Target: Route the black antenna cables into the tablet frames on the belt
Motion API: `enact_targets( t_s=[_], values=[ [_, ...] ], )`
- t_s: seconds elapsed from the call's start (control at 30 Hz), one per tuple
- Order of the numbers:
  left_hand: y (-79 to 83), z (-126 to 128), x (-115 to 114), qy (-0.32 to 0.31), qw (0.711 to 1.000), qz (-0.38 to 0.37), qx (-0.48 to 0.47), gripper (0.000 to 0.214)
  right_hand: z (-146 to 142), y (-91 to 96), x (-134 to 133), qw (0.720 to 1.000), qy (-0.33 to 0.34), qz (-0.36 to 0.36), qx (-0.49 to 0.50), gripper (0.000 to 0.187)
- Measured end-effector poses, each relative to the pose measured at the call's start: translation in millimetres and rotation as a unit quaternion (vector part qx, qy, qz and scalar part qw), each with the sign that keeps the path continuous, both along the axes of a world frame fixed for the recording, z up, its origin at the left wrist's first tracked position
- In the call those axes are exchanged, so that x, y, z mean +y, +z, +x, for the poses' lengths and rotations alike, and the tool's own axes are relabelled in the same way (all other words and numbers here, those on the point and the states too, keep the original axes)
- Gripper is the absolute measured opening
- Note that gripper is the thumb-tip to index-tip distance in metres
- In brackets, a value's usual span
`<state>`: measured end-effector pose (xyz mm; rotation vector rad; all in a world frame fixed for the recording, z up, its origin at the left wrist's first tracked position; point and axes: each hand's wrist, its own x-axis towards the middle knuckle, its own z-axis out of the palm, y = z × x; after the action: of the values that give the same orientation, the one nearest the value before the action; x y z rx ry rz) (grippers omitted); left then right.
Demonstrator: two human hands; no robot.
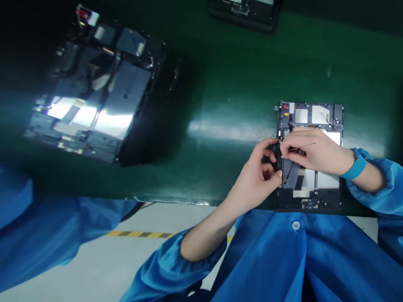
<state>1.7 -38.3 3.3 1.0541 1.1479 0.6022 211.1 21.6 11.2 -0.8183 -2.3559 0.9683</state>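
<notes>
An opened tablet [327, 180] with its inner parts bare lies in front of me at the table's near edge. My right hand [310, 147] is over its left half, thumb and fingers pinched on a thin cable [307, 145]; one end of the cable sticks out past the fingers. At the tablet's left edge, my left hand [255, 176] has its fingers curled, with the thumb tip and index finger touching the frame. What lies right under the right fingertips is hidden. A dark thin strand [289, 172] runs over the tablet below them.
To the left, a second opened device [126, 79], blurred, lies on the green table [226, 167]. Part of another dark device [245, 16] shows at the top. A person's blue sleeve [47, 226] is at the lower left. Beyond the table edge is a floor with a yellow-black stripe [141, 234].
</notes>
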Motion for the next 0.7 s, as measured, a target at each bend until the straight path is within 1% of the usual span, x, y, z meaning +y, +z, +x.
enact_targets(
  t_s=[0.13, 0.27, 0.43, 0.6, 0.7],
  values=[
    [-1.8, 4, 7, 0.033, 0.999, -0.006, 0.006, 0.062, 0, -2.5, 1, 1.0, 0.003, 0.007, 0.003, 0.018],
    [-4.0, 7, 16, 0.057, 0.998, 0.002, 0.007, 0.051, 0, -5.5, 2, 1.0, -0.013, 0.008, 0.004, 0.021],
    [-4.6, 7, 21, 0.06, 0.998, 0.026, -0.005, 0.041, -1, -6.3, 2, 1.0, -0.019, 0.0, 0.008, 0.021],
    [-2.1, 8, 21, 0.053, 0.998, 0.018, 0.006, 0.035, -3, -5.3, 2, 1.0, -0.025, -0.011, 0.004, 0.02],
    [-1.7, 10, 24, 0.058, 0.998, 0.018, 0.012, 0.034, -3, -4.8, 5, 0.999, -0.032, -0.003, 0.005, 0.019]
  ],
)
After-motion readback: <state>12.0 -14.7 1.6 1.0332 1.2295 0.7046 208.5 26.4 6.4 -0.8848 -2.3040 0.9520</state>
